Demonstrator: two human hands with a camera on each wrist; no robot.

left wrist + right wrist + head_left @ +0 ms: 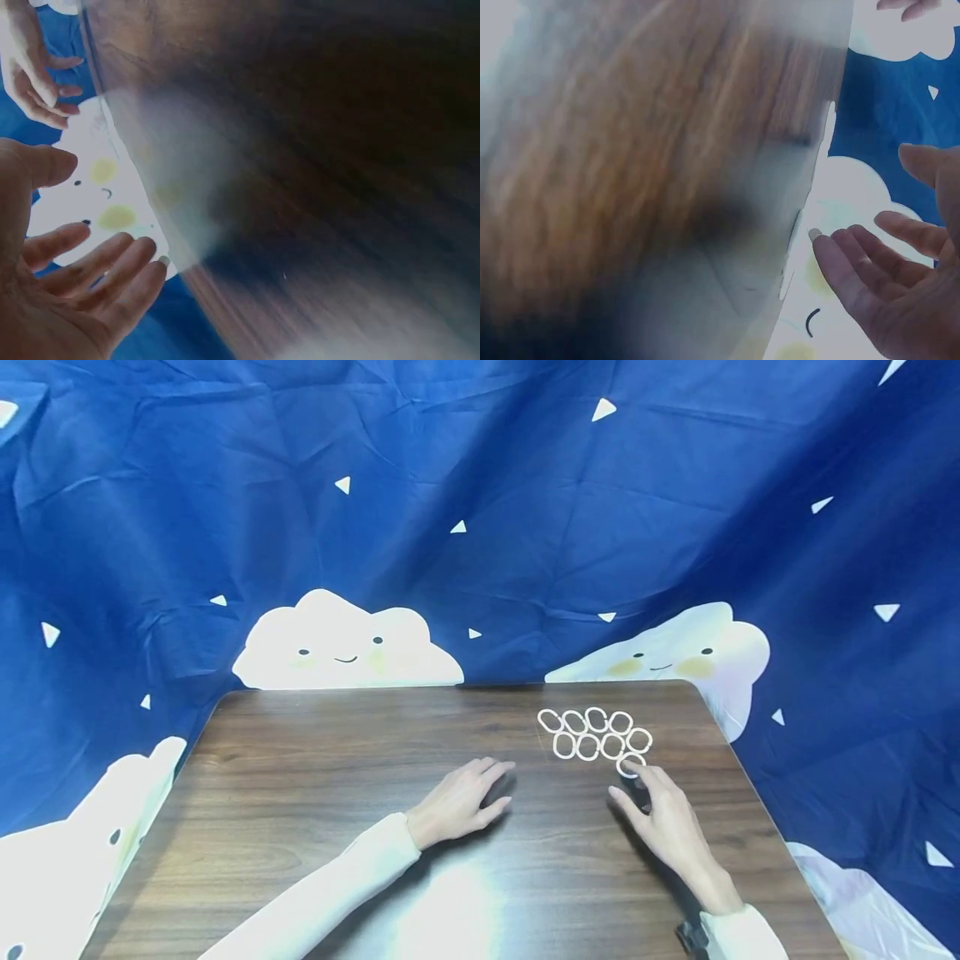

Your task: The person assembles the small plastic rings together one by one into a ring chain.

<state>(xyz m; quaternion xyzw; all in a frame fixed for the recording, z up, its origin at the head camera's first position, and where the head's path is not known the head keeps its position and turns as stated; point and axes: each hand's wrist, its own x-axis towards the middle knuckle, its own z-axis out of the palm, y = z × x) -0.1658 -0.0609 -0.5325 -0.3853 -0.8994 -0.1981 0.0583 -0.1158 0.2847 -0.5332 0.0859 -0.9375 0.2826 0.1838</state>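
Both the left hand (457, 802) and right hand (667, 822) extend loose, unclenched fingers, the right's near white rings (601, 746).

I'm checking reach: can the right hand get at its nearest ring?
Probably yes: the right hand overlaps the nearest ring in the head view, and nothing visible seems to block it.

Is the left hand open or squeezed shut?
Open: the left hand has its thumb spread away from its fingers, with nothing between them.

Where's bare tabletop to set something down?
Bare: the tabletop from its left edge to the left hand, and between both hands. Crowded: far right, where white rings cluster and the right hand reaches the nearest.
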